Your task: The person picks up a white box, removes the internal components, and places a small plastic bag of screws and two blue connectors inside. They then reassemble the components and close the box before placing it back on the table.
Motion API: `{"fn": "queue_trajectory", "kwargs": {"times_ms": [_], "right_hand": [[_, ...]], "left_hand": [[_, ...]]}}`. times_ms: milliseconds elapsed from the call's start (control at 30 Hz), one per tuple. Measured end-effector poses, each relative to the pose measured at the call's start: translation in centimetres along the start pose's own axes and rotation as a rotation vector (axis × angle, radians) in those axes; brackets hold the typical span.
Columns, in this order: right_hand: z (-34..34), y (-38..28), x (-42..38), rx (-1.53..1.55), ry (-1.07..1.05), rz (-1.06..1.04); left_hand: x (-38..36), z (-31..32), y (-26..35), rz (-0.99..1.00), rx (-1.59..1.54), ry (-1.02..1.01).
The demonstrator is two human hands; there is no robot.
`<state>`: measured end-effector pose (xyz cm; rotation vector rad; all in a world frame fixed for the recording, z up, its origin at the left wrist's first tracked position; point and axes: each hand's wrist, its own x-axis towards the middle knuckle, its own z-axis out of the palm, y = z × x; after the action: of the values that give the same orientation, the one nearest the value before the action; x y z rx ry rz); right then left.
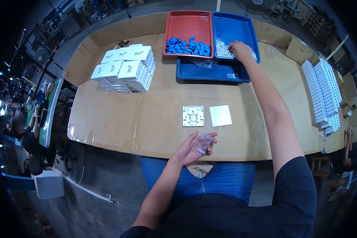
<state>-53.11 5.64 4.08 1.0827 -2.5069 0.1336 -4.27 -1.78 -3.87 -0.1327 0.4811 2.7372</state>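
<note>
In my left hand (194,147), palm up near the table's front edge, lies a small clear plastic bag (204,139) with a little white piece in it; my fingers curl around it. My right hand (241,51) reaches into the blue tray (236,29) at the back, fingers bent down at the small white parts (223,48). Whatever those fingertips pinch is hidden. Between the hands and the trays lie a white square plate with moulded inner details (193,116) and a flat white square cover (220,115), side by side.
A red tray (188,25) holds many blue pieces (188,47). In front sits another blue tray (210,73) with small clear bags. White boxes (125,67) are stacked at left, and rows of small white boxes (321,93) at right. Other people are at both sides.
</note>
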Motion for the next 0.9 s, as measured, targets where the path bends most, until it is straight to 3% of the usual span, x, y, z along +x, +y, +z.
{"fn": "queue_trajectory", "kwargs": {"times_ms": [167, 233, 267, 333, 367, 433, 467, 567, 700, 900], "right_hand": [[-0.3, 0.5, -0.8, 0.212, 0.033, 0.079], [0.5, 1.2, -0.4, 0.518, 0.253, 0.119], [0.9, 1.7, -0.3, 0.514, 0.256, 0.123], [-0.4, 1.3, -0.6, 1.093, 0.253, 0.337], [-1.1, 1.2, -1.1, 1.083, 0.255, 0.341], [-4.2, -0.2, -3.2, 1.842, 0.230, 0.550], [-5.3, -0.9, -4.4, 1.971, 0.217, 0.510], [-5.9, -1.8, -8.4, 2.001, 0.154, 0.466], [-8.0, -6.9, -16.4, 1.781, 0.050, 0.588], [-8.3, -14.8, -27.8, 1.737, -0.135, 0.677]], "left_hand": [[-0.4, 0.2, -0.3, 0.024, 0.029, 0.001], [-0.4, 0.1, -0.2, 0.038, 0.029, 0.013], [-0.4, 0.1, -0.1, 0.033, 0.031, 0.009], [-0.4, 0.2, -0.2, 0.057, 0.029, -0.007], [-0.6, 0.4, -0.2, 0.051, 0.026, -0.015], [-0.7, 0.7, -0.1, 0.076, -0.026, -0.021], [-0.7, 0.6, -0.1, 0.069, -0.026, -0.028], [-0.5, -0.5, -0.6, 0.074, -0.048, -0.015], [-0.6, -1.4, -0.9, 0.106, 0.012, 0.004], [-0.3, -1.5, -0.7, 0.111, 0.028, -0.025]]}}
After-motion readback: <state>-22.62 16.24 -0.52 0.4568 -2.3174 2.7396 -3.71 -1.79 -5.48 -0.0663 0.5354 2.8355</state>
